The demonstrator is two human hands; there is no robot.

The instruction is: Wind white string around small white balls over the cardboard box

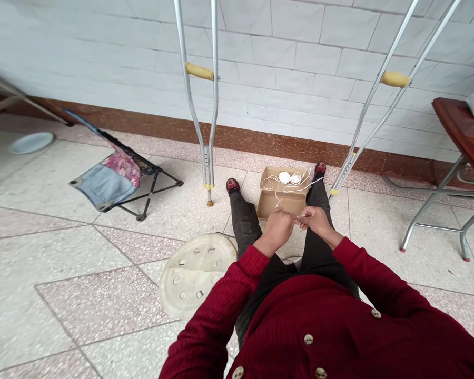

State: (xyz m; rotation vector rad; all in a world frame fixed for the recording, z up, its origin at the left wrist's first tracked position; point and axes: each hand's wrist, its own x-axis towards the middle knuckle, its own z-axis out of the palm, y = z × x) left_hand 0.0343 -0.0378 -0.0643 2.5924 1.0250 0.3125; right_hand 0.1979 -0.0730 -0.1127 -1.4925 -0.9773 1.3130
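My left hand [279, 230] and my right hand [315, 218] meet above my lap, fingertips close together. The right thumb and fingers pinch a small whitish piece [301, 216], too small to name. My left hand is closed with its back to me, so what its fingers hold is hidden. Just beyond the hands, between my feet, an open cardboard box [264, 204] lies on the floor. In its far half sit two round white things [284, 177] with thin white cords [269, 182] looped around them. One cord trails toward my left hand.
Two metal crutches with yellow grips [199, 71] [395, 79] lean on the tiled wall. A folding chair [114, 179] stands at left, and a round pale lid-like disc [195, 273] lies by my left leg. A brown table [464, 131] is at right.
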